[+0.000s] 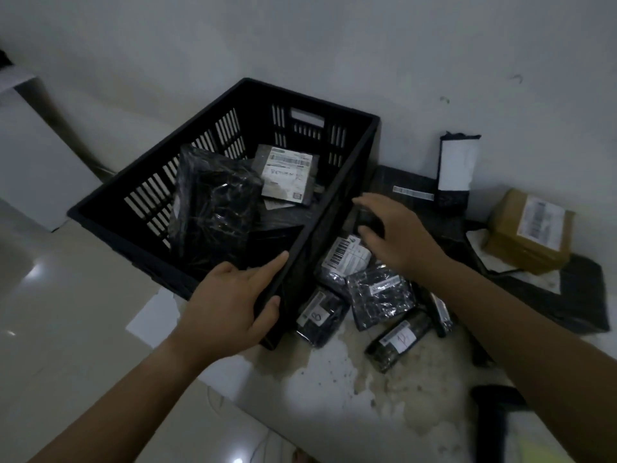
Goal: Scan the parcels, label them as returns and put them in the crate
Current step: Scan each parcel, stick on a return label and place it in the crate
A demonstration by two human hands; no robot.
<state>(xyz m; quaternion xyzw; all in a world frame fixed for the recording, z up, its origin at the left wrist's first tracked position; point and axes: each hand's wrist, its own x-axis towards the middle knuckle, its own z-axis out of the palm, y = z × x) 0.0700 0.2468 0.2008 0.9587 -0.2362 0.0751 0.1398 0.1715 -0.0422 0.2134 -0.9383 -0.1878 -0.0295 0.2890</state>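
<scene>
Looking down from the head view: steadying a black slatted plastic crate with the left hand, thumb pressed on the outer wall and index finger laid along the near rim, probably to stop it sliding during loading. Inside, a large black shrink-wrapped parcel propped against the left wall and a flat grey parcel with a white label marked by hand, apparently as a return. Reaching with the right hand just beside the crate's outer wall, fingers and thumb curled narrowly round a small dark object; scanner or parcel, cannot tell. Below that hand, on the stained white tabletop, several small black wrapped parcels with white labels, touching and overlapping, seemingly not yet processed. Further right, a brown cardboard box, and an upright black pouch leaning on the wall.
</scene>
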